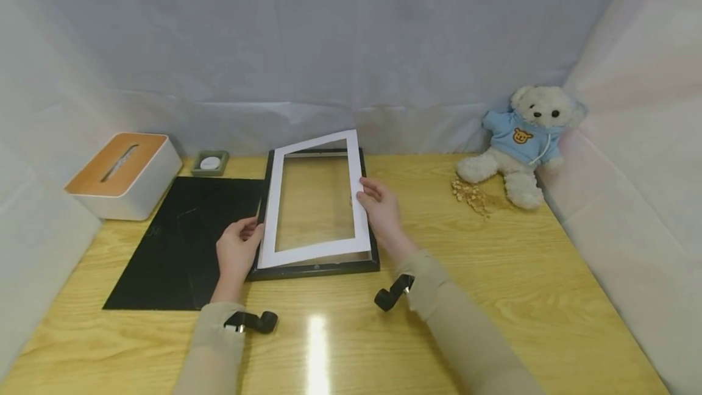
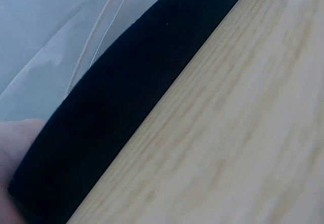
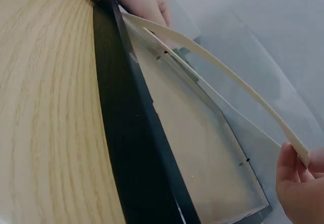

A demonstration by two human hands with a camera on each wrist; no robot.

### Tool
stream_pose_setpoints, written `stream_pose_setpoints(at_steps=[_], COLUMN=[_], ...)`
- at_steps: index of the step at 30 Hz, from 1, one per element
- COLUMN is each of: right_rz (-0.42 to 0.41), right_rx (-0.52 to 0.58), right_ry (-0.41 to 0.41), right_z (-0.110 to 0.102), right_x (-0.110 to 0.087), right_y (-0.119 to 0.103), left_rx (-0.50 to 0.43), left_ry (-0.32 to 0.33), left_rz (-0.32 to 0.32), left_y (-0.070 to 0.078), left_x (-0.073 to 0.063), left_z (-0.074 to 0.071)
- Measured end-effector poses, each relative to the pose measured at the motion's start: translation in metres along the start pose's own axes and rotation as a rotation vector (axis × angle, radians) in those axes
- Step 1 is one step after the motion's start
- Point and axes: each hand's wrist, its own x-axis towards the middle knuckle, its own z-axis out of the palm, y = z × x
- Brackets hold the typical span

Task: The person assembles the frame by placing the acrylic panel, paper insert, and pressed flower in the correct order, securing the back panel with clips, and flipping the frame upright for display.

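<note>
A white picture mat (image 1: 312, 253) with a rectangular opening lies tilted over a black picture frame (image 1: 318, 270) on the wooden table. My right hand (image 1: 382, 212) pinches the mat's right edge between thumb and fingers. In the right wrist view, the mat (image 3: 233, 77) bows upward, its right side raised above the frame (image 3: 119, 122). My left hand (image 1: 237, 252), fingers curled, pinches the mat's lower left edge beside the frame's left bar. The black frame side (image 2: 101, 117) hides most of that hand in the left wrist view. A clear pane appears to lie inside the frame.
A flat black board (image 1: 164, 249) lies left of the frame, partly under my left hand. Behind it stand an orange-topped tissue box (image 1: 145, 185) and a small green dish (image 1: 222, 166) holding something white. At the back right, a teddy bear (image 1: 507, 136) sits near scattered crumbs (image 1: 468, 194).
</note>
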Motion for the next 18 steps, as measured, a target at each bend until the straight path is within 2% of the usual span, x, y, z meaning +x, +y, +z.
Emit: stream_pose_setpoints(at_steps=[9,13,18], right_rz=[0.043,0.069,0.120], right_rx=[0.002,-0.087,-0.195], right_ry=[-0.010,-0.030,-0.108], right_z=[-0.003,-0.008,-0.011], right_x=[0.003,0.005,0.006], right_y=[0.006,0.009,0.011], left_rx=[0.001,0.001,0.005], left_ry=[-0.001,-0.004,-0.003], left_rz=[-0.006,-0.006,-0.017], left_y=[0.003,0.003,0.004], left_x=[-0.001,0.000,0.000], left_z=[0.000,-0.001,-0.001])
